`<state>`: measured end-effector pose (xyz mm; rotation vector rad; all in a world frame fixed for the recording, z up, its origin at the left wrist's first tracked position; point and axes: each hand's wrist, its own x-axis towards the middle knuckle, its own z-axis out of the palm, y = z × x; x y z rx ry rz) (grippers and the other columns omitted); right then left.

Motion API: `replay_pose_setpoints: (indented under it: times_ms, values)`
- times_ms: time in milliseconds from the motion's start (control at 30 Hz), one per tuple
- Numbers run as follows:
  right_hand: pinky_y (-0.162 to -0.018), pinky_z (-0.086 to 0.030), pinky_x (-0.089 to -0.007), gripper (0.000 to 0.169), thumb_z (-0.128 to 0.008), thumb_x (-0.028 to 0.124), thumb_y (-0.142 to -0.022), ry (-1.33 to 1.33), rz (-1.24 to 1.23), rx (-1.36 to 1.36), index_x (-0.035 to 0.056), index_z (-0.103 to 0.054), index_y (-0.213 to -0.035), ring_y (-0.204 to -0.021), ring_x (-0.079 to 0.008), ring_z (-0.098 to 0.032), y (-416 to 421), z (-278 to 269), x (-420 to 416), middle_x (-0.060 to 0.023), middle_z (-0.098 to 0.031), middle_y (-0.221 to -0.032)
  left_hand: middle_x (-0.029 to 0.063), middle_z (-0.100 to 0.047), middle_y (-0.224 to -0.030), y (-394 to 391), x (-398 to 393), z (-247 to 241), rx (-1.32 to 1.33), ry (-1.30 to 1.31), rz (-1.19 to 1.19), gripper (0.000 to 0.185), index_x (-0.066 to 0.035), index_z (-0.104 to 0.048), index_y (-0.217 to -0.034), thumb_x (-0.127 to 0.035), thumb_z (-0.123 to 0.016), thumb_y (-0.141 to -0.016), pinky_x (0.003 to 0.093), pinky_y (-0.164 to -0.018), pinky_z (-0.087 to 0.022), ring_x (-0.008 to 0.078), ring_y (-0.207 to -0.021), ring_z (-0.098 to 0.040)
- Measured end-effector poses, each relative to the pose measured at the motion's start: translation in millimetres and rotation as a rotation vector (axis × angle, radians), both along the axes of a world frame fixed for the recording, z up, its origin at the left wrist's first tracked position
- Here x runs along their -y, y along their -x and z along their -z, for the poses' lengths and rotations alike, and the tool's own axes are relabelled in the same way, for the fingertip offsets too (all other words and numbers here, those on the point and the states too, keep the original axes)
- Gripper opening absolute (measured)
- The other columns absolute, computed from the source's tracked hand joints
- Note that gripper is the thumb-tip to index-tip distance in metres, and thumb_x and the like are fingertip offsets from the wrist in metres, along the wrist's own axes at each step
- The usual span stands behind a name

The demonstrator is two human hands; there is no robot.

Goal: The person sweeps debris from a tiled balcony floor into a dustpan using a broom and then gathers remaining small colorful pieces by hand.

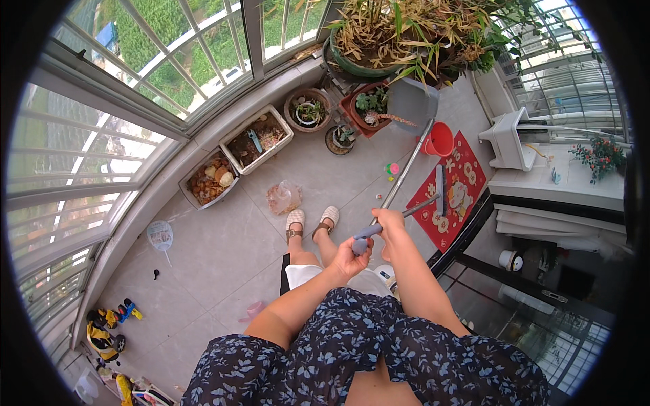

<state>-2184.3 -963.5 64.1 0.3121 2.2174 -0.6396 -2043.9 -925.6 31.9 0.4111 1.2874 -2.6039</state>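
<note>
My left hand (352,258) is closed at the grey-blue grip ends of two long handles; which of them it grasps is partly hidden by the fingers. Just beyond it, my right hand (390,223) wraps around the handles where they come together. A metal pole (404,170) runs away from my hands to a grey dustpan (412,104), tilted beside the potted plants. The other, darker handle (421,202) leads to a grey broom head (441,190) above or on the red doormat (459,188). By the dustpan stands a red bucket (439,139).
Planters (259,139) and flowerpots (308,110) line the curved window wall. A clear plastic bag (284,197) lies before my feet. A hand fan (160,235), toy vehicles (104,337) and a pink item (252,311) sit on the tiles. At right is a glass door (528,304).
</note>
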Motion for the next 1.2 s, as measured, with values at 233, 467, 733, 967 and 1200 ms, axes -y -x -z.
replay_pose_setpoints:
  times_ms: [233, 467, 733, 967, 1200]
  values:
    - [-0.044, -0.043, -0.0333, 0.020, -0.067, 0.013, -0.070, 0.142, 0.018, 0.096, -0.0011, -0.054, -0.074, -0.055, -0.0182, -0.050, 2.6, -3.6, -3.3, -0.0083, -0.052, -0.070, 0.0074, -0.055, -0.073, -2.5, -2.5, 3.3, -0.179, -0.143, -0.040, 0.023, 0.000, -0.048, -0.091, -0.021, -0.051, -0.083, 0.0242, -0.050, -0.053, 0.0127, -0.053, -0.054]
    - [-0.040, -0.040, -0.0307, 0.019, -0.065, 0.013, -0.073, 0.236, -0.044, 0.156, 0.0010, -0.050, -0.070, -0.045, -0.0159, -0.045, -13.1, -42.1, 10.8, -0.0053, -0.047, -0.062, 0.0056, -0.055, -0.078, -8.0, -2.2, 15.9, -0.134, 0.043, -0.055, 0.021, -0.001, -0.051, -0.095, -0.018, -0.051, -0.084, 0.0213, -0.051, -0.052, 0.0114, -0.059, -0.056]
    - [-0.038, -0.036, -0.0249, 0.017, -0.059, 0.020, -0.080, 0.420, 0.019, 0.362, 0.0050, -0.052, -0.076, -0.041, -0.0113, -0.042, 1.8, -39.5, -21.5, -0.0013, -0.045, -0.054, 0.0053, -0.055, -0.083, -7.7, 26.3, -55.8, 0.295, 0.428, 0.171, 0.038, -0.005, -0.043, -0.120, -0.010, -0.050, -0.083, 0.0224, -0.062, -0.052, 0.0104, -0.072, -0.056]
    - [-0.039, -0.032, -0.0161, 0.026, -0.057, 0.031, -0.083, 0.683, 0.421, 0.730, 0.0070, -0.049, -0.081, -0.045, -0.0033, -0.038, 10.4, -46.9, -72.4, 0.0013, -0.044, -0.062, 0.0072, -0.056, -0.082, -24.4, 45.4, -76.9, 0.415, 0.930, 0.471, 0.037, 0.000, -0.045, -0.118, -0.005, -0.051, -0.082, 0.0233, -0.061, -0.049, 0.0139, -0.072, -0.056]
    - [-0.039, -0.033, -0.0148, 0.011, -0.048, 0.009, -0.085, 0.901, 0.980, 0.786, 0.0090, -0.042, -0.094, -0.049, -0.0043, -0.038, -12.7, -37.4, -190.8, -0.0115, -0.044, -0.079, 0.0107, -0.056, -0.073, -7.8, 93.3, -125.5, 0.415, 1.285, 0.866, 0.035, 0.002, -0.050, -0.112, -0.009, -0.057, -0.079, 0.0245, -0.041, -0.043, 0.0175, -0.061, -0.056]
